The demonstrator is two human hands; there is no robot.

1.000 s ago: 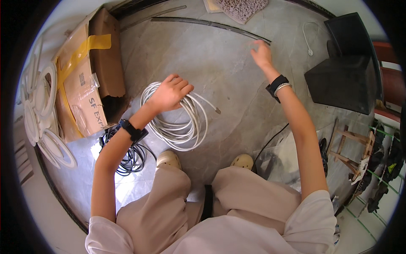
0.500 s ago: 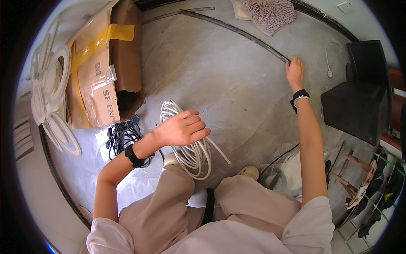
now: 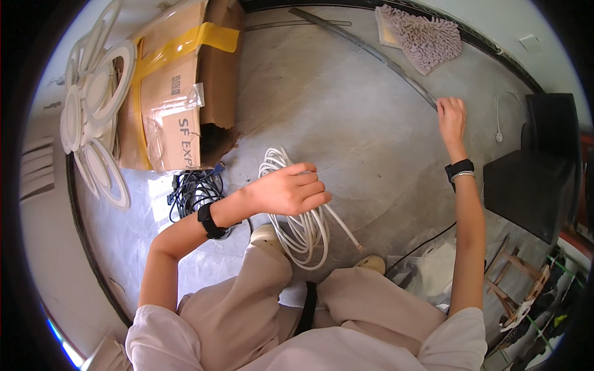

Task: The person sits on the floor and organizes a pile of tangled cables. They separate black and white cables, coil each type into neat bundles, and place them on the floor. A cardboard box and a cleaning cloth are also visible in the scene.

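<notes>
My left hand (image 3: 291, 190) is closed round a coil of white cable (image 3: 301, 238), holding it up over the floor in front of my feet. One cable end with a small plug (image 3: 360, 248) sticks out to the right. Out at the right, my right hand (image 3: 452, 119) grips the near end of a long, narrow dark grey strip (image 3: 377, 55). The strip slants away to the far left, crossing a second thin strip (image 3: 272, 25) at the back. Whether its far end touches the floor, I cannot tell.
At left stand a torn cardboard box (image 3: 167, 80), a tangle of black cables (image 3: 197, 193) and a white petal-shaped lamp (image 3: 99, 111). A shaggy mat (image 3: 427, 40) lies at the back. Black boxes (image 3: 526, 188), a wooden frame (image 3: 516, 278) and a green wire rack (image 3: 557, 309) are at right.
My view has turned, so the scene sits farther right. The strip in my right hand has tilted, its far end now reaching past the thin strip. Both hands keep their hold.
</notes>
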